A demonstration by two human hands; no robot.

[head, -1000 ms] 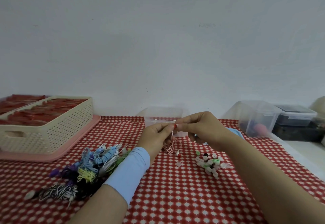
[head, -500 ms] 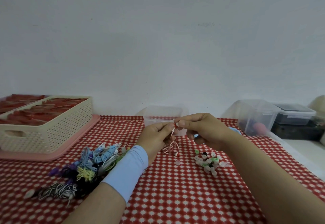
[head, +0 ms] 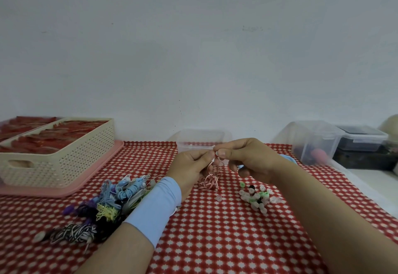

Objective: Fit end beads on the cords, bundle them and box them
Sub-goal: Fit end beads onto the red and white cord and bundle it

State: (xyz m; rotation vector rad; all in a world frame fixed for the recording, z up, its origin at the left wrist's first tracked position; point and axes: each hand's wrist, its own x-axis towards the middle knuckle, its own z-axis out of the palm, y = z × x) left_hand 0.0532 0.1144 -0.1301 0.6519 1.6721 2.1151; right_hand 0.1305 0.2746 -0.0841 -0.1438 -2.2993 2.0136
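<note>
Cream basket (head: 58, 161) far left of the bead pile (head: 256, 196), coloured cords (head: 107, 205) nearer, half hidden by the sleeve (head: 155, 207). Left hand (head: 191, 166) and right hand (head: 247, 159) both pinch the red-and-white cord (head: 210, 182) just left of the pile, screening the clear box (head: 200, 137).

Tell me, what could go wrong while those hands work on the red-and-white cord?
1. The left hand and right hand pinch the tip of the red-and-white cord in mid-air; if either grip slips, a small piece could fall onto the patterned cloth and be hard to spot.
2. The cord's tail hangs in a tangle and might knot.
3. The right forearm lies close to the loose beads; a nudge could scatter them.
</note>
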